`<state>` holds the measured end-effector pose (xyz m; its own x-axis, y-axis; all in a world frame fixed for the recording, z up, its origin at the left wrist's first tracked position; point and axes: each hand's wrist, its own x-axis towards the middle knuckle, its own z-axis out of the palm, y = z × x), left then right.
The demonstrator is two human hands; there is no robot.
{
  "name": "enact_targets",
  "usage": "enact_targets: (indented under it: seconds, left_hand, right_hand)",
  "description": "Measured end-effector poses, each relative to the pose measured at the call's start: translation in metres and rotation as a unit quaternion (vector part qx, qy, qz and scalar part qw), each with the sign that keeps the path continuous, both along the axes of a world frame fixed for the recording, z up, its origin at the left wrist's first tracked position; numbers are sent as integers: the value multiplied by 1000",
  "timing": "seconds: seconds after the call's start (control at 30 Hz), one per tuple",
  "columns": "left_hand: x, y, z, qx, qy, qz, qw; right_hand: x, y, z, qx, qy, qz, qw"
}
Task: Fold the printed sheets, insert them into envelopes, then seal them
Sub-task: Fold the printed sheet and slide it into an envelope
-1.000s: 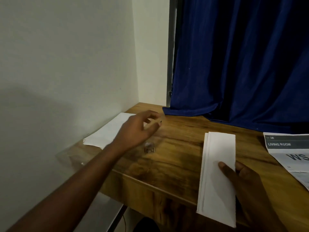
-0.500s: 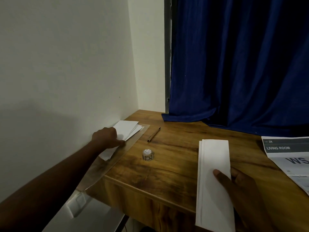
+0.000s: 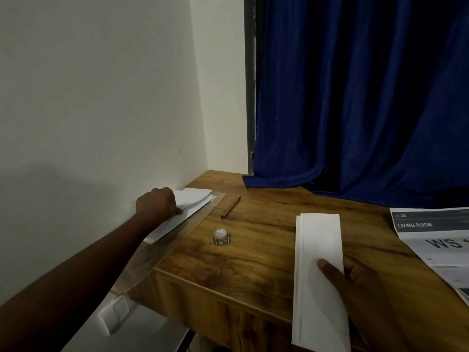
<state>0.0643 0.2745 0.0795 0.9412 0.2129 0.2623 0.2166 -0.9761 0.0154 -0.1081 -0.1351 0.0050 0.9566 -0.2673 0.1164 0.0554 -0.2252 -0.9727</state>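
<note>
Step in hand, by judgement: fetching envelope. Left hand (image 3: 159, 202) curled on top envelope of stack (image 3: 189, 207) by wall. Right hand (image 3: 355, 283) gripped folded sheet (image 3: 318, 270) overhanging desk (image 3: 253, 250) front edge. Next: separate single envelope, open flap.

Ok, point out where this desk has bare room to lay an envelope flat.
Bare wood lies between the sticker roll and the folded sheet, and behind them up to the curtain. The left edge is crowded: envelope stack and pen. Printed sheets fill the right.
</note>
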Motion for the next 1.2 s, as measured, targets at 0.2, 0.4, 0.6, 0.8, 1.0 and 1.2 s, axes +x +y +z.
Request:
enact_targets:
  seconds: [0.2,0.4,0.6,0.8,1.0,1.2]
  left_hand:
    - [-5,16,20,-36,-48,-12,998]
    - [-36,18,72,-126,-214,-71,966]
    - [-95,-32,99,-552,-324,-204,741]
    - [-135,-130,53,-816,-184,-197,512]
    - [-161,-231,1,-910,-38,-149,386]
    - [-176,-279,-39,-834,259,-160,460]
  right_hand:
    - [1,-1,-2,0,6,4,1000]
    - [0,-2,-1,-29,-5,-9,1000]
    - [1,-10,3,-39,-72,15,997]
    - [-23,-5,12,29,-56,64,996]
    - [-49,-17,29,54,-28,113,992]
    - [-56,-60,23,72,-6,-22,997]
